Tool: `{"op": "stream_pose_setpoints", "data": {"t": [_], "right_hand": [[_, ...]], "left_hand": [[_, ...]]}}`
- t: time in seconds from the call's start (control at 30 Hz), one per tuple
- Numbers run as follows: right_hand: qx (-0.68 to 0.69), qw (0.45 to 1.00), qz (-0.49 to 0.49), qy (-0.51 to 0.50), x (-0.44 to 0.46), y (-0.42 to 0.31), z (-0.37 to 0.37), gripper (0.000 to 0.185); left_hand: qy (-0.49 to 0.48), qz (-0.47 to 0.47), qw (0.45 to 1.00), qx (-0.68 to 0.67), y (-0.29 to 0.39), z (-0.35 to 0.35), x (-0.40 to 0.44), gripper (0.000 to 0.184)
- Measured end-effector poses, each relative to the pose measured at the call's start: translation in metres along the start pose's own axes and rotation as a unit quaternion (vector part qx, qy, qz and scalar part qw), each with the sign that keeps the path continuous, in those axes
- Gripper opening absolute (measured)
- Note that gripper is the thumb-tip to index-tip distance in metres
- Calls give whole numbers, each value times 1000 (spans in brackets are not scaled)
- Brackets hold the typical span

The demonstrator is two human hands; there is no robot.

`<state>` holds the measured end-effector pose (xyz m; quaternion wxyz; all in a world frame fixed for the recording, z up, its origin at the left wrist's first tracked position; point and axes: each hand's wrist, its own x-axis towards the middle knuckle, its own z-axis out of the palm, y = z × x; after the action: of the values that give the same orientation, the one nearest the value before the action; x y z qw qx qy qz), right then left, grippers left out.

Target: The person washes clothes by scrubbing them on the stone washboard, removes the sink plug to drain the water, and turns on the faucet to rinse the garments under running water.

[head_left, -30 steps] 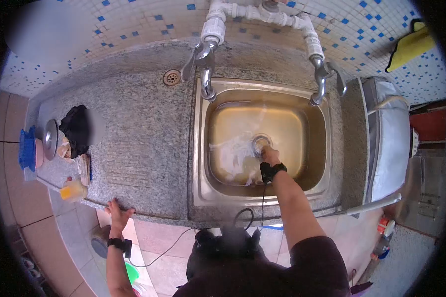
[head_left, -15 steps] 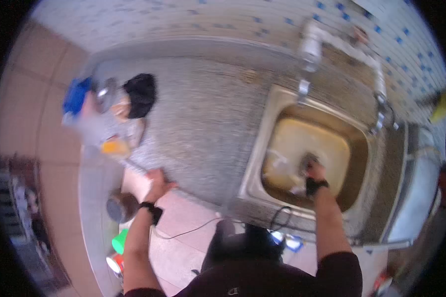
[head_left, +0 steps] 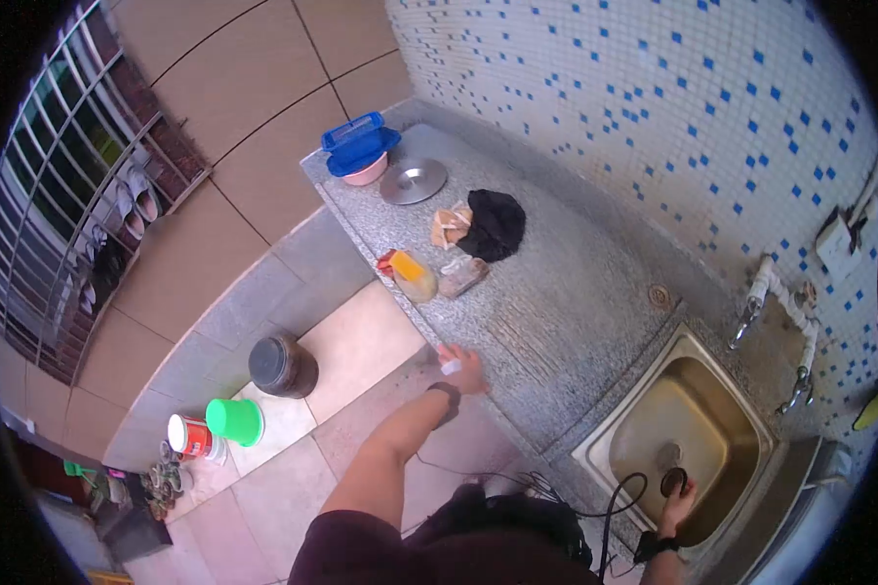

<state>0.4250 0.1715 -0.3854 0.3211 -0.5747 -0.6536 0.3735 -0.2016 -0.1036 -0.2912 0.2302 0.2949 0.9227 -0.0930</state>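
My right hand (head_left: 680, 505) is at the near edge of the steel sink (head_left: 644, 409), its fingers closed on a dark round drain plug (head_left: 672, 480). Shallow cloudy water lies in the basin around the drain (head_left: 669, 454). By the front edge of the stone counter (head_left: 576, 341), my left hand (head_left: 466, 372) is closed around a small white thing (head_left: 450, 367) whose kind I cannot make out. Beyond it lie a clear bottle with a yellow cap (head_left: 415, 278) and a plastic-wrapped bundle (head_left: 462, 276).
Farther along the counter are a black cloth (head_left: 495, 226), a metal lid (head_left: 414, 181) and blue baskets (head_left: 361, 144) over a pink basin. Two taps (head_left: 748, 320) reach over the sink's far side. A dark pot (head_left: 283, 368) and green bucket (head_left: 235, 421) stand below.
The view has turned left. The sink water has dropped, and my right hand has come up out of it toward the near rim with the plug. My left hand stays near the counter edge.
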Motion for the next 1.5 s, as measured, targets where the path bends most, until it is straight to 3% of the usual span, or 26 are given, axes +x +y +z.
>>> {"op": "stream_pose_setpoints", "data": {"t": [0.03,0.13,0.23,0.3,0.4,0.5,0.63,0.7,0.83,0.93,1.13,1.2,1.3,1.33,1.37,1.47,1.5], "right_hand": [[-90,993,-20,70,-15,8,0,39],[-124,984,7,124,-54,-1,-7,41],[-53,972,-19,228,-80,36,-2,35],[-36,973,-5,228,-99,9,-4,35],[-93,969,23,228,-130,-16,-4,35],[-173,951,-32,256,-146,-23,2,44],[-156,928,29,337,-154,-34,21,47],[-222,904,135,339,-158,-64,28,45],[-228,897,108,363,-147,-50,29,43],[-162,916,174,323,-158,-85,25,43],[-176,943,119,256,-156,-74,19,46],[-51,979,10,199,-138,-20,18,48],[104,993,6,50,-136,-92,46,40],[150,988,-15,-26,-110,-65,64,36],[158,986,-22,-51,-114,-107,79,34],[141,981,-72,-116,-89,-117,138,32],[170,974,-16,-150,-86,-127,157,31]], "left_hand": [[7,-1,1000,-7,-1,1,-1,115],[13,15,999,-31,-9,-4,-7,118],[16,55,997,-55,-19,-9,-20,126],[-76,63,995,-4,-23,-25,-29,137],[-23,75,997,-21,-27,-15,-36,137],[-1,84,996,-14,-32,-9,-32,137],[-9,70,997,-16,-30,-10,-31,137],[-2,66,997,-31,-31,-11,-34,139],[10,44,998,-35,-27,-3,-27,141],[5,50,998,-37,-28,-7,-29,142],[-16,51,998,-38,-26,-4,-23,144],[-14,65,997,-28,-31,6,-12,150],[-9,63,998,-15,-29,8,-15,149],[-13,68,997,-15,-27,6,-18,149],[-16,66,998,-15,-26,1,-22,147],[-28,60,998,-15,-28,-6,-25,146],[-11,62,998,-23,-31,-1,-23,145]]}}
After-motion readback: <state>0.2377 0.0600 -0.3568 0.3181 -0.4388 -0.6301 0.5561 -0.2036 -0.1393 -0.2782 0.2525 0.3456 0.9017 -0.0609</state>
